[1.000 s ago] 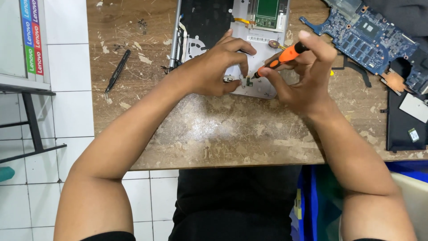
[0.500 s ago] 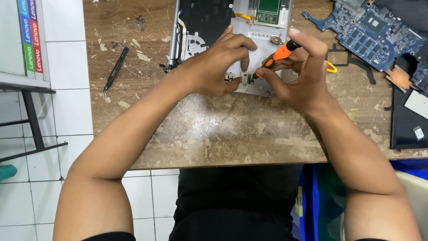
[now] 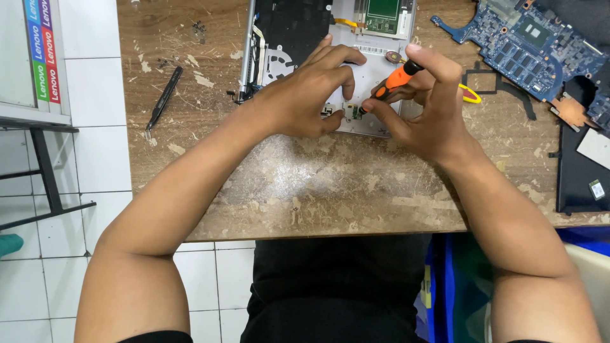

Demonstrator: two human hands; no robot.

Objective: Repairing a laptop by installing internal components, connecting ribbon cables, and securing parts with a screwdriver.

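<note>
While the right hand (image 3: 427,108) pinches an orange-handled screwdriver (image 3: 393,81) btwn thumb and fingers, index laid over the handle's black cap, the tool slants down-left w/ its tip at a small green board (image 3: 350,111) on the opened laptop chassis (image 3: 330,63). Grip is clenched on the handle, not loose. Left hand (image 3: 306,95) sits just left of the tip, fingers curled and pressing down on the chassis beside that small board, thumb tucked under; it holds no tool, just bears on the part. Exact tip contact too small to tell.

Above the grip: chassis has a dark panel w/ a round fan cut-out, a green module (image 3: 384,14) near the top edge and a short yellow strip beside it. Just right of the right hand, a yellow-and-red pick-like tool (image 3: 469,95) pokes out from behind the fingers. Further right and up, a blue motherboard (image 3: 527,44) lies apart from the chassis, a black panel (image 3: 578,171) below it. Well left of the grip, black tweezers (image 3: 163,100) lie on the worn wooden table (image 3: 318,190). Tiled floor beyond the table's left edge.
</note>
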